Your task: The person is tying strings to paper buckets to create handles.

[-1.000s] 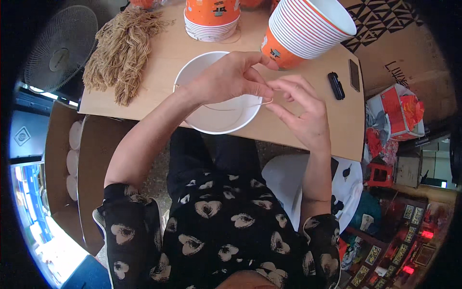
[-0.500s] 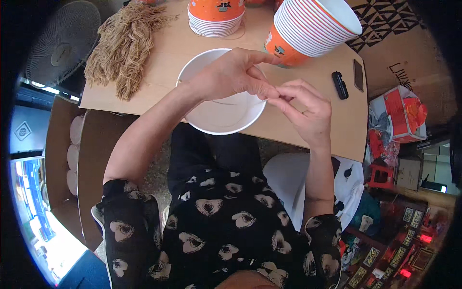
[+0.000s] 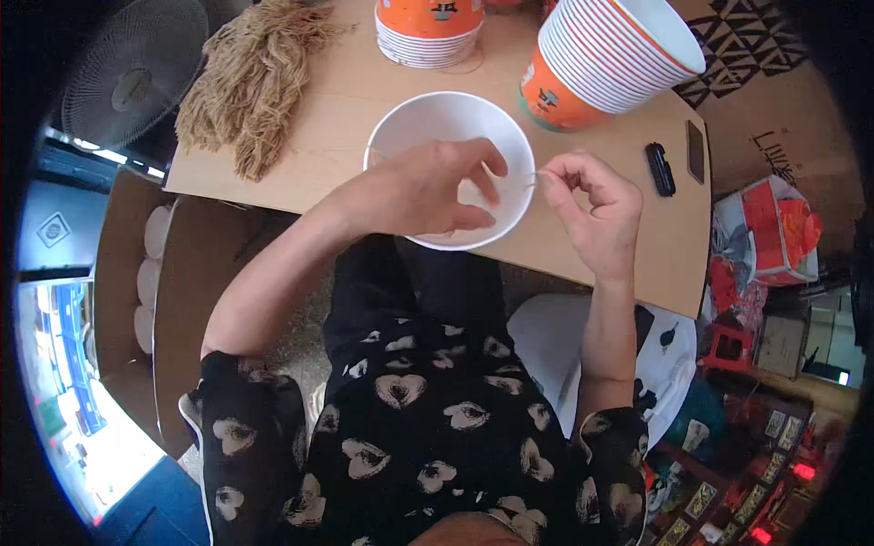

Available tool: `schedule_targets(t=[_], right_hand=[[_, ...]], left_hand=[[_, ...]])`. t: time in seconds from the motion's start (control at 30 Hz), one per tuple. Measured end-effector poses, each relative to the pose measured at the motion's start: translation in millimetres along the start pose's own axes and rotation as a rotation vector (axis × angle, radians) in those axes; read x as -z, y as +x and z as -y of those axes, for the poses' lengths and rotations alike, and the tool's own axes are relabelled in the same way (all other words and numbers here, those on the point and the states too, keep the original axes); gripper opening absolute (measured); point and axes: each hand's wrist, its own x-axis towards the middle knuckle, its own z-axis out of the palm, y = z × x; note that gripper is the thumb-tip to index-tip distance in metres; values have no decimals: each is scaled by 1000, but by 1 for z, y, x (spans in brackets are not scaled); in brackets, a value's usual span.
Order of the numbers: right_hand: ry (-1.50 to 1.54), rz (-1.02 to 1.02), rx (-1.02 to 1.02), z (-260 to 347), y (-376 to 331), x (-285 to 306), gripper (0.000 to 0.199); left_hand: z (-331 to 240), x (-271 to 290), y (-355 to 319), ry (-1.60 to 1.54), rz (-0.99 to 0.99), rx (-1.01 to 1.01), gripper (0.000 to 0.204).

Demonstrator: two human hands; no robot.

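A white bowl stands on a wooden table, near its front edge. My left hand hovers over the bowl's near rim, its fingers curled and pinching one end of a thin pale strand. My right hand is just right of the bowl and pinches the strand's other end between thumb and forefinger. The strand is very fine and hard to make out.
A pile of tan straw-like fibres lies at the table's left. Two stacks of orange-and-white paper bowls stand behind. A black lighter-like object and a dark phone lie at right. A fan stands at the left.
My hands have drawn slightly apart; the right hand moved right, off the bowl's rim, while the left stayed over the bowl. The view has shifted a little.
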Motion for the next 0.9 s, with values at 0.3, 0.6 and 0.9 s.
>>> schedule_targets(t=[0.3,0.6,0.9], right_hand=[[444,224,-367,-21,5,3,14],[901,101,-497,-28,-1,-3,15],[916,-32,-473,-25,-11,-17,15]], left_hand=[[-4,25,27,413,-666,-173,36],[-56,-36,-21,167,-784,-135,23],[-32,-65,10,24,-656,51,16]])
